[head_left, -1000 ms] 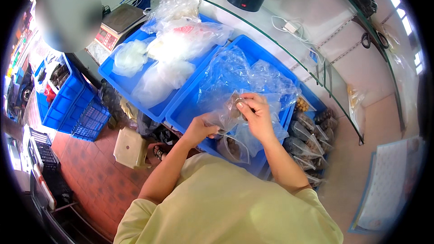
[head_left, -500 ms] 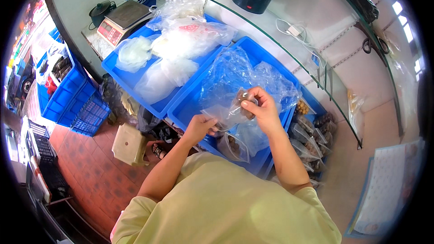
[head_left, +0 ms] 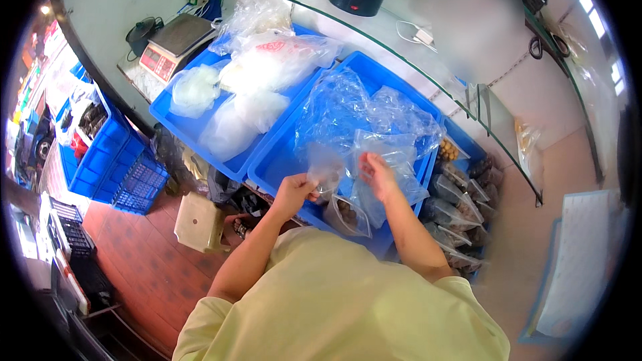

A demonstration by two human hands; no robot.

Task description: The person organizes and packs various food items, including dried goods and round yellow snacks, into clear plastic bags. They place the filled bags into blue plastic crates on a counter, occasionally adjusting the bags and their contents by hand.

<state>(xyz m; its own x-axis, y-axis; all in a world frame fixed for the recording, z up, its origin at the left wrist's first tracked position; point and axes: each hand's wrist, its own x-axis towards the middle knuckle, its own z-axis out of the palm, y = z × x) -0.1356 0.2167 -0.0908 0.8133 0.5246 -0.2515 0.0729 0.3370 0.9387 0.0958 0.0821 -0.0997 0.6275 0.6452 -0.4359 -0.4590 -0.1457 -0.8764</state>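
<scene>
My left hand (head_left: 296, 194) is closed on the edge of a small clear zip bag (head_left: 326, 162), which hangs over the blue tray. Something brown shows low in this bag, too blurred to name. My right hand (head_left: 378, 175) is apart from that bag, its fingers loosely spread over flat clear plastic bags (head_left: 391, 146); whether they touch these is hard to tell. Just below my hands, another zip bag (head_left: 346, 215) with brown round pieces lies in the near part of the blue tray (head_left: 273, 166).
A second blue tray (head_left: 166, 112) to the left carries white plastic bags (head_left: 251, 117). Several filled zip bags (head_left: 458, 204) stand in a bin at the right. A glass shelf edge (head_left: 408, 70) crosses behind the trays. A scale (head_left: 170, 47), a beige stool (head_left: 199, 222) and blue crates (head_left: 110, 154) are leftward.
My right hand has let go of the brown pieces in the small bag and moved slightly down. The bag now hangs from my left hand. The whole view has shifted a little.
</scene>
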